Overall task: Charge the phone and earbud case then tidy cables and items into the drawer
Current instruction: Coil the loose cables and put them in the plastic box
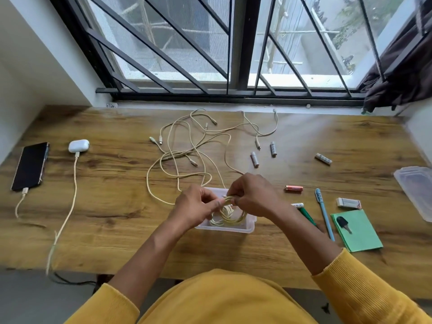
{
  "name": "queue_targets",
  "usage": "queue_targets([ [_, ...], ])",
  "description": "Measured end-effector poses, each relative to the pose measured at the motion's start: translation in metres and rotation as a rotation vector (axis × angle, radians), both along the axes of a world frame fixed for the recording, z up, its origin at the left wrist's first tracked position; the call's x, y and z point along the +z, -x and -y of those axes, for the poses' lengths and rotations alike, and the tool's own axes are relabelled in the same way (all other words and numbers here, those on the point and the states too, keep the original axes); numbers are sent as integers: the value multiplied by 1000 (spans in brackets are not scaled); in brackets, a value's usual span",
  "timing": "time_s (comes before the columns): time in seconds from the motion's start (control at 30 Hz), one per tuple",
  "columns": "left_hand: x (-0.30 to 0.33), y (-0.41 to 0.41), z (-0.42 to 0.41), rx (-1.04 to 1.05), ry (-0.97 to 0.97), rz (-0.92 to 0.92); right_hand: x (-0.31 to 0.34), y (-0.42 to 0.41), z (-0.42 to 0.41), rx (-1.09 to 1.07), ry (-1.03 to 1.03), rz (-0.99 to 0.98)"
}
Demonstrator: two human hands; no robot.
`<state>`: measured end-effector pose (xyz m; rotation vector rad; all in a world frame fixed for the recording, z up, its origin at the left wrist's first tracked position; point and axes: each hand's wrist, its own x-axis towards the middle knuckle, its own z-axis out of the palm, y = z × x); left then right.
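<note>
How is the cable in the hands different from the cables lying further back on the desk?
The cable in the hands is wound into a neat coil; the loose cables lie tangled and spread out. The coil is held over the clear plastic box by the left hand and right hand; the loose ones lie untouched on the wooden desk. Both are pale cream.

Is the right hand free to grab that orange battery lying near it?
Probably not at once: the right hand pinches the coiled cream cable with the left hand. The orange battery lies close, with nothing between.
</note>
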<state>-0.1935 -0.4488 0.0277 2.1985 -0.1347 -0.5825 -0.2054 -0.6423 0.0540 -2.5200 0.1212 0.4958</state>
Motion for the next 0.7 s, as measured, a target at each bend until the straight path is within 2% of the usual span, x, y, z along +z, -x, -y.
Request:
queue_targets([
  [0.13, 1, 3, 9, -147, -150, 3, -1, 5, -6, 5, 203, 44],
  [0.37, 12, 1, 27, -317, -573, 185, -7, 5, -11, 8, 220, 44],
  [0.7, 15, -6, 30, -353, -726, 221, -18, 3, -12, -14, 196, 67],
])
